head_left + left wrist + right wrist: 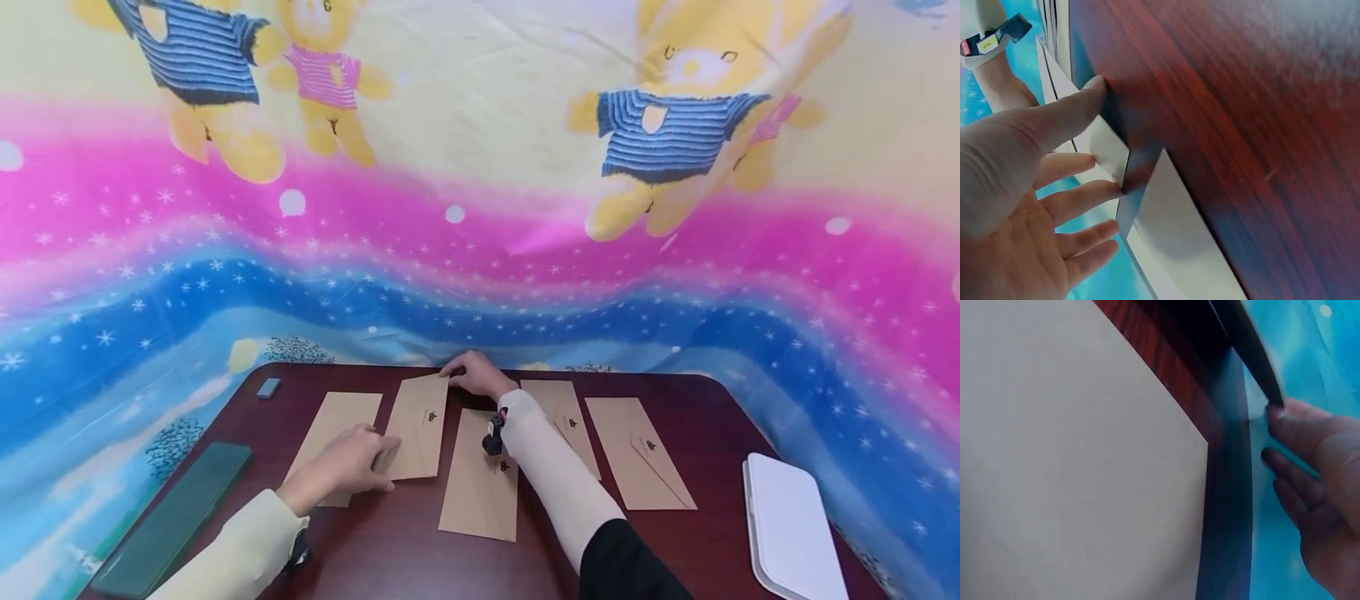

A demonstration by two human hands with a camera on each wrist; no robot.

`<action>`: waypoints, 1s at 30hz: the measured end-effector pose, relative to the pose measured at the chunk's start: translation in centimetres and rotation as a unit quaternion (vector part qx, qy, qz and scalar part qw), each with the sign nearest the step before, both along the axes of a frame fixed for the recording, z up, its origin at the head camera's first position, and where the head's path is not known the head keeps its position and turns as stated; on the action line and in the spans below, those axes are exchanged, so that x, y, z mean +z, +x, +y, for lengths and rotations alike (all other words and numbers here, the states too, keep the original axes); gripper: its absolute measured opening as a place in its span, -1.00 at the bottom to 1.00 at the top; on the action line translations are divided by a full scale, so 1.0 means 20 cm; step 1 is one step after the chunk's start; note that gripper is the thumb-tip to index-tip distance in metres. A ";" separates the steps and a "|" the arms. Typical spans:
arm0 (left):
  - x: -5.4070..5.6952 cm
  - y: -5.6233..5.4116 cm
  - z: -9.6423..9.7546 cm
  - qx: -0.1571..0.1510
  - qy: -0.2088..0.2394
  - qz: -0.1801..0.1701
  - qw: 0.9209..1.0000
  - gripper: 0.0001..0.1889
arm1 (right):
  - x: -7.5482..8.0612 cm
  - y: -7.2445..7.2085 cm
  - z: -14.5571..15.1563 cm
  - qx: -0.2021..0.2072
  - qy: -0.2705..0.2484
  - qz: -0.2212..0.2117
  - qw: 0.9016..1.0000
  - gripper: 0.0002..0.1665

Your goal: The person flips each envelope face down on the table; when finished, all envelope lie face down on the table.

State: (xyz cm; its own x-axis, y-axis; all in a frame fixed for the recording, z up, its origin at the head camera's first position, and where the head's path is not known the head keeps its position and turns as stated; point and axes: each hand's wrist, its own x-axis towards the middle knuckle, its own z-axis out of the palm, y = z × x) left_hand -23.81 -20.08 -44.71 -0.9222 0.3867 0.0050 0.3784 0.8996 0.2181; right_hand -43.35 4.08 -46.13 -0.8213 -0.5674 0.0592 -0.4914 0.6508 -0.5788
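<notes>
Several brown paper envelopes lie in a row on the dark red table. My right hand [480, 375] pinches the far right corner of the second envelope from the left [415, 433], which looks lifted at that end. In the right wrist view its thumb and finger meet at the dark edge of that envelope [1254, 353]. My left hand [347, 461] touches the near left edge of the same envelope, its fingers spread and fairly straight. Beneath the left hand lies the leftmost envelope [341, 410], partly hidden. My right forearm crosses above the middle envelope [476, 492].
Two more envelopes, one partly covered by the right sleeve [551, 392] and one farther right [637, 458], lie on the table [405, 550]. A green case [180, 517] is at left, a small blue block [267, 387] behind it. A white case [791, 525] sits at right.
</notes>
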 end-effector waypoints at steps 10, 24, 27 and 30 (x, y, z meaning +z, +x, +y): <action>-0.01 0.03 0.03 -0.012 0.024 -0.037 0.999 -0.16 | 0.03 0.00 0.01 0.015 -0.102 -0.054 0.993 -0.67; -0.01 0.07 0.06 -0.049 0.019 -0.026 0.998 -0.16 | 0.11 0.00 -0.08 0.050 -0.155 -0.073 0.984 -0.54; -0.01 0.08 0.07 -0.054 0.020 -0.020 0.998 -0.16 | 0.12 0.01 -0.10 0.059 -0.157 -0.065 0.984 -0.56; -0.02 0.09 0.07 -0.064 0.023 -0.013 0.998 -0.15 | 0.13 0.02 -0.12 0.062 -0.156 -0.059 0.984 -0.57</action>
State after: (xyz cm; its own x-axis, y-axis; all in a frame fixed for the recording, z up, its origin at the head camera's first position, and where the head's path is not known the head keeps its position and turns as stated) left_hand -22.02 -18.77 -45.08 -0.8651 0.5016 0.0015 0.4835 0.8330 0.2690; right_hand -43.04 1.67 -43.54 -0.7590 -0.6325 0.1542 -0.4723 0.3719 -0.7992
